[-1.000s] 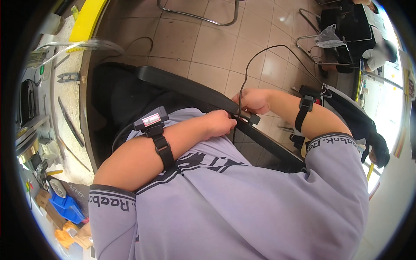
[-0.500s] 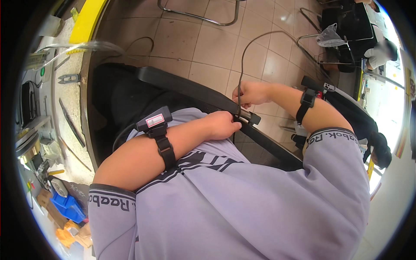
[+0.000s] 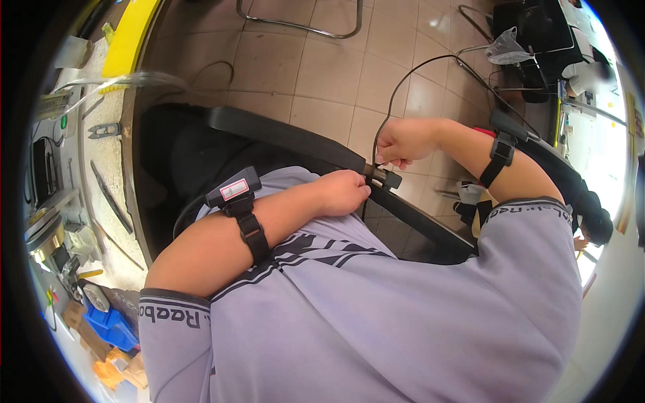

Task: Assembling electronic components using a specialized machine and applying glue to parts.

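A thin black cable (image 3: 396, 94) arcs over from the right and runs down to my right hand (image 3: 411, 142), whose fingers pinch it. Just below those fingers, the cable meets a short metal tube (image 3: 377, 173) with a black end piece (image 3: 391, 180), set along a black padded armrest (image 3: 275, 134). My left hand (image 3: 342, 193) is closed beside the tube, fingertips pressed together. A short dark strand shows beneath its fingers, but what they hold is too small to make out. Both forearms wear black straps with small black devices.
At the left is a workbench (image 3: 111, 154) with small snips (image 3: 105, 130), a dark slim tool (image 3: 111, 195) and a blue bin (image 3: 111, 328). A metal chair leg (image 3: 302, 28) stands on the tiled floor. Other people sit at the right, near a clear plastic bag (image 3: 508, 48).
My right hand has shifted slightly right, and the cable's loop has swung right with it. My left hand stays closed beside the metal tube, nearly in place.
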`<state>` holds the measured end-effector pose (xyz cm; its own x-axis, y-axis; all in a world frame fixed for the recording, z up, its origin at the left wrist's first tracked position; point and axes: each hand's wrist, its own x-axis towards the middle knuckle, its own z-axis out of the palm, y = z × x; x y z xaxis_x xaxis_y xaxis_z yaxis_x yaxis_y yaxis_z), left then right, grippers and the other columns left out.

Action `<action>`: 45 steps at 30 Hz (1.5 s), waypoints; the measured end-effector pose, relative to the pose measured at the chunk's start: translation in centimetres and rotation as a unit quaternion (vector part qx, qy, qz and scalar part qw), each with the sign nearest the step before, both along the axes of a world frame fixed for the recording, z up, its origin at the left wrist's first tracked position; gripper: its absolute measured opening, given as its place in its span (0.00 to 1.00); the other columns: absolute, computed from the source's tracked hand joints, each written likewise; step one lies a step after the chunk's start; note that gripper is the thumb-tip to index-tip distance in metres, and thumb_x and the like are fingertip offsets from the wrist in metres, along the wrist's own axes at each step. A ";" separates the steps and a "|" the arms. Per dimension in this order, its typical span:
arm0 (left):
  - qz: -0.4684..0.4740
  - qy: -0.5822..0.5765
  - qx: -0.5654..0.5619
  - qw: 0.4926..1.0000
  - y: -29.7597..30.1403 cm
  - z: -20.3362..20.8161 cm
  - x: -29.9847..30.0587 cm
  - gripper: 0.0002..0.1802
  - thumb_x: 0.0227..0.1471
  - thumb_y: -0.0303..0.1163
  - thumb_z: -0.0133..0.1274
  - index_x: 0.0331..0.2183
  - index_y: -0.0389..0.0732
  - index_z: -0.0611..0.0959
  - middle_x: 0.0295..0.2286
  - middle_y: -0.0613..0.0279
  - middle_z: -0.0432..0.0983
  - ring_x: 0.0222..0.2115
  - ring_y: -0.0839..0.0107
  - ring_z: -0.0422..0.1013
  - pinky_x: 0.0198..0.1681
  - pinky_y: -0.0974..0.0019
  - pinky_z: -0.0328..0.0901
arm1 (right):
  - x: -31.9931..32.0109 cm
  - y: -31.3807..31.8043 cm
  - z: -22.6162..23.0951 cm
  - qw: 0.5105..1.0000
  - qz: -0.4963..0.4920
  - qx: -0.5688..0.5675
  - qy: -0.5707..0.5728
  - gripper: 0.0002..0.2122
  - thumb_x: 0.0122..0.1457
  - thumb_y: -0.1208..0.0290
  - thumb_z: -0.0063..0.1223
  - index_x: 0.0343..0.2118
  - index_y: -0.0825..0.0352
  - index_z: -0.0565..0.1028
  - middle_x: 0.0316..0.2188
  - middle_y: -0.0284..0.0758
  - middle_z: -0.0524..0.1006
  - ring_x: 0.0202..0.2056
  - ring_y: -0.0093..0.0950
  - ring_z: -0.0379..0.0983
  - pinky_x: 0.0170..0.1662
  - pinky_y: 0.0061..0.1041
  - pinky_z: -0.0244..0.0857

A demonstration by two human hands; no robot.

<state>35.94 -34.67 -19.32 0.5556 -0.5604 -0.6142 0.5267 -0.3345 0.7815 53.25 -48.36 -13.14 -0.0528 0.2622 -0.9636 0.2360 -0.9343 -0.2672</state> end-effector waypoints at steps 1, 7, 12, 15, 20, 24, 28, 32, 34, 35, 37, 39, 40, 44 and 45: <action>0.001 -0.023 -0.004 1.000 -0.2 -0.2 -0.2 0.17 0.62 0.39 0.48 0.35 0.35 0.84 0.31 0.56 0.82 0.35 0.63 0.77 0.43 0.62 0.69 | 0.1 -0.5 0.0 1.000 -0.001 0.000 -0.001 0.13 0.63 0.64 0.56 0.30 0.71 0.78 0.24 0.33 0.78 0.29 0.23 0.78 0.34 0.26 0.72; 0.015 -0.086 -0.023 0.996 -0.2 -0.1 -0.7 0.15 0.61 0.37 0.49 0.37 0.36 0.83 0.33 0.53 0.81 0.37 0.59 0.77 0.45 0.60 0.70 | -0.3 -1.2 1.5 0.997 -0.010 0.063 0.032 0.10 0.60 0.67 0.56 0.32 0.70 0.79 0.26 0.33 0.81 0.29 0.23 0.78 0.36 0.25 0.72; 0.007 -0.178 0.031 0.984 0.2 1.5 -0.8 0.11 0.58 0.34 0.52 0.36 0.36 0.82 0.35 0.52 0.81 0.40 0.55 0.77 0.46 0.56 0.70 | -0.8 -1.5 2.1 0.992 0.025 0.107 -0.056 0.10 0.60 0.67 0.55 0.33 0.70 0.80 0.25 0.35 0.82 0.30 0.25 0.79 0.36 0.27 0.71; -0.102 -0.276 0.129 0.947 0.6 3.1 -0.1 0.08 0.54 0.33 0.54 0.33 0.40 0.82 0.32 0.55 0.79 0.39 0.55 0.76 0.42 0.54 0.70 | -0.8 -1.7 1.8 0.993 0.003 0.109 -0.053 0.09 0.61 0.70 0.53 0.34 0.71 0.79 0.25 0.35 0.81 0.30 0.23 0.80 0.35 0.24 0.71; -0.058 -0.653 0.109 0.747 1.2 2.3 1.0 0.05 0.49 0.34 0.54 0.31 0.49 0.83 0.31 0.67 0.72 0.38 0.68 0.71 0.42 0.64 0.66 | -1.1 -1.7 1.5 0.991 -0.015 0.123 -0.051 0.10 0.60 0.69 0.53 0.33 0.71 0.79 0.26 0.37 0.81 0.30 0.25 0.80 0.35 0.26 0.71; -0.063 -0.666 0.089 0.738 1.7 0.4 2.0 0.06 0.50 0.34 0.53 0.32 0.48 0.83 0.33 0.70 0.71 0.39 0.71 0.69 0.44 0.67 0.63 | -1.0 -1.3 2.3 0.992 0.002 0.104 -0.076 0.10 0.59 0.68 0.54 0.32 0.71 0.79 0.27 0.37 0.82 0.30 0.26 0.80 0.35 0.28 0.72; -0.090 -0.719 0.112 0.680 1.6 -0.2 2.8 0.08 0.50 0.34 0.54 0.34 0.49 0.84 0.33 0.71 0.70 0.38 0.73 0.69 0.44 0.68 0.63 | -0.8 -1.4 2.3 0.993 -0.013 0.098 -0.072 0.09 0.59 0.69 0.54 0.33 0.71 0.79 0.26 0.35 0.81 0.30 0.23 0.81 0.33 0.23 0.71; -0.125 -0.726 0.145 0.661 1.1 0.4 3.3 0.07 0.48 0.36 0.57 0.33 0.49 0.82 0.33 0.71 0.69 0.39 0.73 0.69 0.44 0.67 0.63 | -0.9 -1.7 2.0 0.993 -0.024 0.090 -0.075 0.09 0.58 0.69 0.54 0.31 0.71 0.79 0.25 0.35 0.81 0.30 0.24 0.80 0.34 0.25 0.71; -0.103 -0.716 0.117 0.680 1.3 0.2 3.5 0.08 0.46 0.37 0.58 0.32 0.49 0.81 0.32 0.71 0.69 0.39 0.73 0.69 0.44 0.67 0.63 | -0.8 -1.9 1.7 0.993 -0.026 0.090 -0.074 0.09 0.57 0.68 0.54 0.31 0.71 0.79 0.25 0.36 0.80 0.30 0.25 0.80 0.35 0.27 0.72; -0.082 -0.705 0.090 0.698 1.3 0.1 3.6 0.08 0.45 0.38 0.60 0.31 0.49 0.81 0.31 0.71 0.70 0.39 0.72 0.70 0.45 0.66 0.63 | -0.8 -2.1 1.4 0.993 -0.027 0.090 -0.074 0.09 0.57 0.68 0.55 0.31 0.71 0.79 0.25 0.36 0.80 0.30 0.25 0.80 0.35 0.27 0.72; -0.080 -0.706 0.087 0.698 1.4 -0.2 3.7 0.09 0.44 0.37 0.61 0.30 0.48 0.81 0.31 0.70 0.70 0.39 0.71 0.70 0.45 0.66 0.63 | -0.7 -2.3 1.3 0.993 -0.030 0.091 -0.073 0.09 0.57 0.68 0.55 0.31 0.71 0.79 0.25 0.36 0.81 0.30 0.25 0.80 0.35 0.27 0.72; -0.078 -0.707 0.084 0.698 1.3 -0.4 3.7 0.10 0.43 0.37 0.63 0.30 0.48 0.80 0.31 0.69 0.71 0.39 0.70 0.70 0.46 0.65 0.63 | -0.7 -2.3 1.5 0.993 -0.031 0.090 -0.072 0.09 0.58 0.68 0.56 0.31 0.71 0.79 0.25 0.35 0.81 0.29 0.25 0.80 0.34 0.26 0.71; -0.082 -0.695 0.083 0.709 1.2 -0.5 3.6 0.11 0.42 0.37 0.63 0.29 0.48 0.80 0.31 0.68 0.71 0.40 0.69 0.71 0.46 0.65 0.63 | -0.7 -2.2 1.6 0.993 -0.031 0.090 -0.071 0.09 0.58 0.68 0.56 0.31 0.71 0.79 0.25 0.35 0.81 0.29 0.25 0.80 0.34 0.26 0.71; -0.090 -0.656 0.082 0.745 1.3 -0.4 3.5 0.11 0.41 0.38 0.63 0.28 0.47 0.79 0.30 0.67 0.72 0.38 0.68 0.72 0.47 0.64 0.63 | -0.9 -2.2 2.0 0.996 -0.028 0.074 -0.051 0.10 0.59 0.67 0.58 0.30 0.70 0.79 0.25 0.35 0.81 0.29 0.25 0.79 0.34 0.26 0.71; -0.090 -0.656 0.082 0.745 1.2 -0.3 3.4 0.11 0.41 0.38 0.63 0.28 0.47 0.79 0.30 0.67 0.72 0.38 0.68 0.72 0.47 0.64 0.63 | -1.0 -2.3 2.0 0.996 -0.025 0.071 -0.040 0.10 0.59 0.67 0.58 0.30 0.70 0.79 0.25 0.35 0.81 0.29 0.25 0.79 0.34 0.26 0.71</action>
